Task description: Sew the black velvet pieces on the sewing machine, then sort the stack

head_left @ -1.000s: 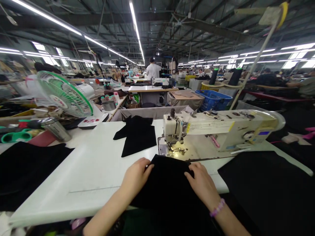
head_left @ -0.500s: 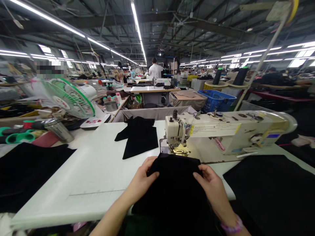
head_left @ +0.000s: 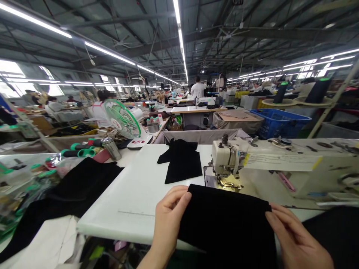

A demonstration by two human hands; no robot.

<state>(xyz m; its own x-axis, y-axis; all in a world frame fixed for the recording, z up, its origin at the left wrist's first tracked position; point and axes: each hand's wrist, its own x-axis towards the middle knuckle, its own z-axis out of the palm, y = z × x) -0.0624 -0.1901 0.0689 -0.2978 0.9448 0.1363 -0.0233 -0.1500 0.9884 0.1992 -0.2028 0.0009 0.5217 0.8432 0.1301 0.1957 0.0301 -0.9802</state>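
A piece of black fabric is stretched between both my hands just in front of the sewing machine. My left hand pinches its left top corner, thumb on top. Its right edge is gripped by my right hand, fingers closed on the cloth. The fabric's top edge lies close to the presser foot, not under it. A second black fabric piece lies on the white table to the left of the machine head.
A heap of black fabric lies at the left, with a green desk fan, a metal flask and green-handled tools behind it. A blue crate stands beyond the machine. Other workers sit at distant tables.
My hands have drawn apart and spread the black fabric wide, lifting its edge toward me. The view has swung to the left, so the machine now sits further right.
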